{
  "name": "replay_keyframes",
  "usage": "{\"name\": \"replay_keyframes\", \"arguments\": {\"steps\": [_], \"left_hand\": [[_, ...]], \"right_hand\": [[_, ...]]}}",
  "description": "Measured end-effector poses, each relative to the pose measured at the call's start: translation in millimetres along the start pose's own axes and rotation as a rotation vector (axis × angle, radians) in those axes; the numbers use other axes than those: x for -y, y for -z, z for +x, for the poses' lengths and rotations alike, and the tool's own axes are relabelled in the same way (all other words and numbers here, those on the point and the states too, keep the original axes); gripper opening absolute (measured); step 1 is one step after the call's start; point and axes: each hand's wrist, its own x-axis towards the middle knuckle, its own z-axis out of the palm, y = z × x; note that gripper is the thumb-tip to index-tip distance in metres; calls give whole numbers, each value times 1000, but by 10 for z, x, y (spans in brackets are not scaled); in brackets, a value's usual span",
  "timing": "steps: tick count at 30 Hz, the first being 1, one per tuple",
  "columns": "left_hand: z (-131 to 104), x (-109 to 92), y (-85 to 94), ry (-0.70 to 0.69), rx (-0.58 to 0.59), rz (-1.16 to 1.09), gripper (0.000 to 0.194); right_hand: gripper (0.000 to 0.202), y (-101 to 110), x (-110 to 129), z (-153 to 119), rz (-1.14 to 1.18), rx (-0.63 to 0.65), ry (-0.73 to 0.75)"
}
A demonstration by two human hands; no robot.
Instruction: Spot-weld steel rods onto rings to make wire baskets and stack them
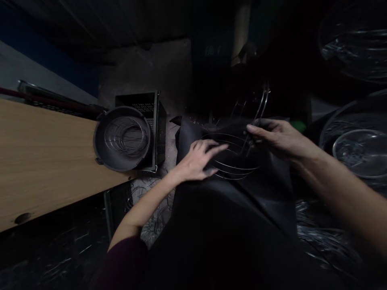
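Note:
Several thin curved metal wires [234,167] lie over the dark cloth on the lap, bowed like parts of rings. My left hand [201,159] is over their left end, fingers spread and slightly blurred; whether it touches them is unclear. On the right, my right hand [269,133] pinches a bent wire piece [262,105] between thumb and fingers. That piece rises above the hand as two near-parallel shiny strands. Below the right fingertips, more thin wire ends show faintly in the dark.
A round dark tub [122,165] with coiled wire stands left by a dark crate [157,121] and a wooden board [51,157]. Basins with small metal pieces, one a clear bowl [359,153], are at right. Loose wires [155,225] litter the floor.

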Motion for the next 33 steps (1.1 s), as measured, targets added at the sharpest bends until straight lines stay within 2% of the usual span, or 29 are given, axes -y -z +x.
{"name": "replay_keyframes", "arguments": {"steps": [2,3,5,6,8,10,14,18,21,27,33], "left_hand": [[-203,87,-273,1,48,142,63],[-227,137,-398,16,37,183,59],[-145,235,-553,34,0,212,55],[-61,277,-565,25,-15,209,57],[135,329,-470,-9,-26,198,68],[314,331,-287,-38,-31,192,78],[575,253,-8,-53,-116,170,85],[827,233,119,-123,-335,68,80],[1029,258,247,-165,-461,14,69],[1330,347,466,-331,-633,9,65],[1427,487,509,-259,-675,-25,72]], "right_hand": [[49,30,9,-61,-8,-44,77],[47,33,1,-94,-18,-60,106],[45,19,-26,-146,-30,-75,118],[45,7,-40,-160,-28,-75,109],[46,-17,-59,-159,3,-71,90],[45,-32,-55,-118,35,-72,109],[42,-2,80,51,61,-124,262],[42,82,366,252,81,-129,375],[46,124,590,399,68,-103,389],[52,127,872,698,119,-83,429],[52,65,983,860,124,-59,401]]}}
